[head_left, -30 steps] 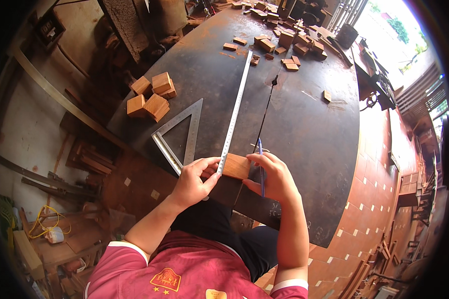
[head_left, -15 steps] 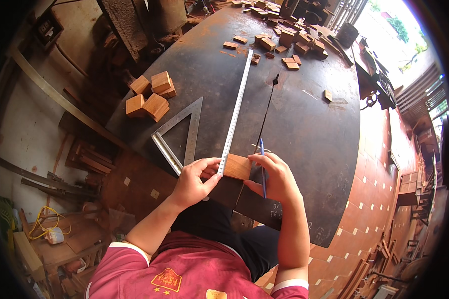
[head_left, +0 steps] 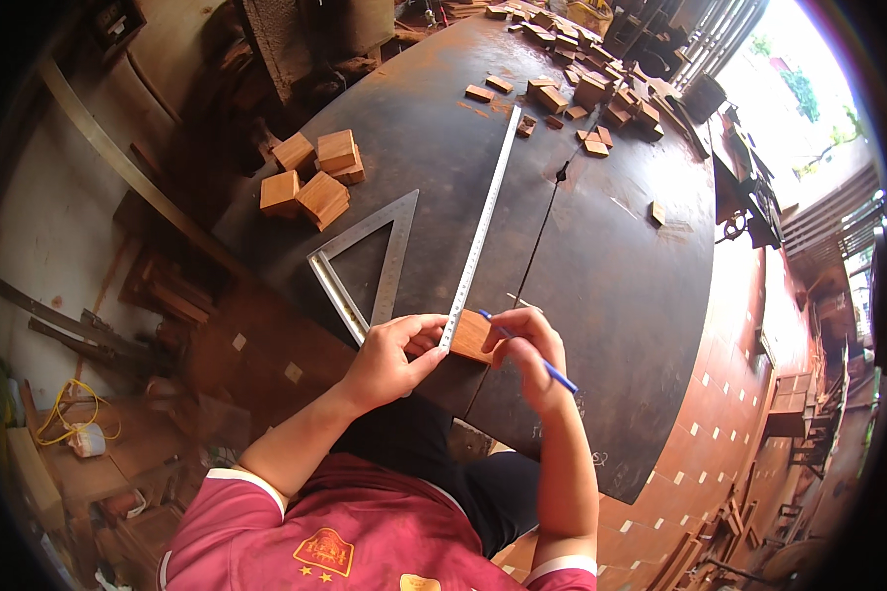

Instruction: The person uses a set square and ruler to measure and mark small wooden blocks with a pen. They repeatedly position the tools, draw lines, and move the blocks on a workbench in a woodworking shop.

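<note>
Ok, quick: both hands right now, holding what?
Left hand: pressing the long steel ruler onto the small wooden block.
Right hand: closed on a blue pen.

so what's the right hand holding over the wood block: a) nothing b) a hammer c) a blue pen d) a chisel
c: the right hand grips a blue pen at the wood block, while the left hand presses the steel ruler onto it.

Single head-worn fisheye view, looking steeply down, close over the dark worktable (head_left: 601,295)
</note>
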Motion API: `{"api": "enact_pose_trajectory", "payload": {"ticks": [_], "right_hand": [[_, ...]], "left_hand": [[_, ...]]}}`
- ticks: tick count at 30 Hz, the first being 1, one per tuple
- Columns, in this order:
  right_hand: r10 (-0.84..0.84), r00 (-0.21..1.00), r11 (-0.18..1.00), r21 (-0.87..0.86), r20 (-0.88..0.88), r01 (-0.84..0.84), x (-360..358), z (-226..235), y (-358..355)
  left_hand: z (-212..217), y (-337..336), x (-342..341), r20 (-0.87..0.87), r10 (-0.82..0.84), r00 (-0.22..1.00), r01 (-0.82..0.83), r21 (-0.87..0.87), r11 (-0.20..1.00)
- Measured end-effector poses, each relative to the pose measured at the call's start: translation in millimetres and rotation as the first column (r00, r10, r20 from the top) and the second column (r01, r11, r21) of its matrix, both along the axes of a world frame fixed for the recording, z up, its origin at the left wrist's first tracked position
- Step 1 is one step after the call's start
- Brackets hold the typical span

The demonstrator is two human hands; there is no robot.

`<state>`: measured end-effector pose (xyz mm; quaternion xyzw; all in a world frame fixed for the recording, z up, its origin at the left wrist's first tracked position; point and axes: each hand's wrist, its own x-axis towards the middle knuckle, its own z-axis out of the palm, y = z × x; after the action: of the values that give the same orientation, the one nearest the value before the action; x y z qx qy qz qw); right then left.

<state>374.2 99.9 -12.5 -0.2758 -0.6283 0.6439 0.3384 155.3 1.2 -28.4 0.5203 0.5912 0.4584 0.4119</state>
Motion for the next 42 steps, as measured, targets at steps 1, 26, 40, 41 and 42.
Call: {"api": "enact_pose_trajectory", "payload": {"ticks": [1,26,40,41,42], "right_hand": [[0.015,0.999,0.999,-0.038,0.05,-0.013,-2.3,-7.4,-1.7],[-0.125,0.954,0.966,0.252,0.271,0.055,-25.0,-13.0,0.7],[-0.111,0.954,0.972,0.232,0.279,0.045,-23.5,-10.1,0.5],[-0.107,0.954,0.976,0.211,0.278,0.048,-23.4,-9.8,0.4],[-0.103,0.955,0.98,0.19,0.278,0.05,-23.4,-9.1,0.1]], "left_hand": [[-1.3,0.3,0.3,0.007,0.009,1.0,-0.009,0.015,1.0],[1.6,1.6,1.3,0.009,0.02,1.0,-0.02,0.056,0.998],[-0.3,2.0,1.6,0.011,0.02,1.0,-0.02,0.058,0.998],[0.0,1.9,1.8,0.012,0.021,1.0,-0.021,0.055,0.998],[0.1,1.8,1.8,0.012,0.022,1.0,-0.022,0.053,0.998]]}}
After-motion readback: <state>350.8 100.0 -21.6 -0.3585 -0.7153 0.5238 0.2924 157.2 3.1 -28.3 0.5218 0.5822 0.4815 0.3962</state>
